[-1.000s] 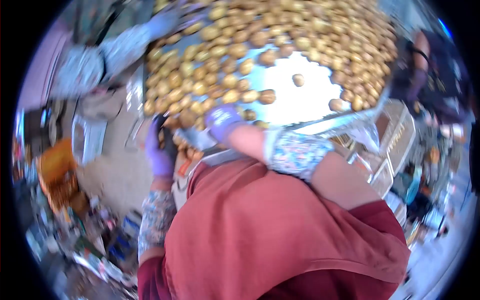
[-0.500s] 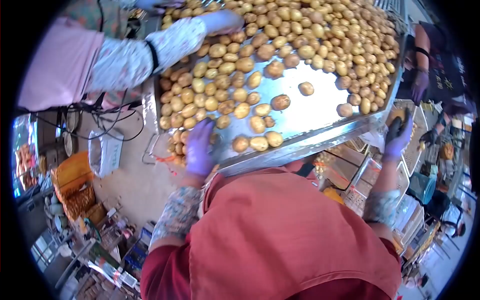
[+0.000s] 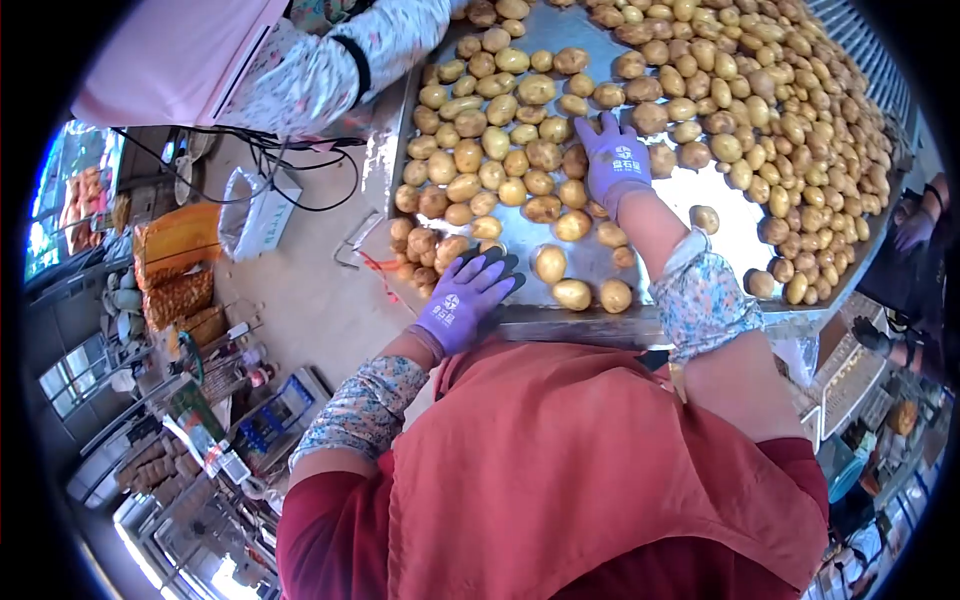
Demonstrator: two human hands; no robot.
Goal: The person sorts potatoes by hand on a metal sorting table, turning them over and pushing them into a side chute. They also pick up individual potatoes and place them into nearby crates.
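Note:
Many yellow-brown potatoes (image 3: 465, 187) lie over a shiny metal sorting table (image 3: 715, 265), spread thinly on the left and heaped at the right. My left hand (image 3: 458, 308), in a purple glove with dark fingertips, rests at the table's near left corner. Its fingers are stretched out beside a few potatoes, with nothing seen in them. Reaching further in, my right hand (image 3: 618, 165) wears a matching purple glove. Its fingers are spread among the potatoes, fingertips close to several of them; the palm side is hidden. Three loose potatoes (image 3: 572, 294) lie near the front rim.
A co-worker's floral sleeve (image 3: 395, 45) reaches over the far left of the table. Another person's gloved hand (image 3: 915, 230) shows at the right. On the floor at left stand a white bag (image 3: 262, 212), orange sacks (image 3: 175, 245) and black cables (image 3: 325, 205). Crates (image 3: 850, 375) sit below right.
My right hand has come from beyond the table's right side to among the potatoes. My left hand remains at the near left corner. The view has shifted, with the table now further right.

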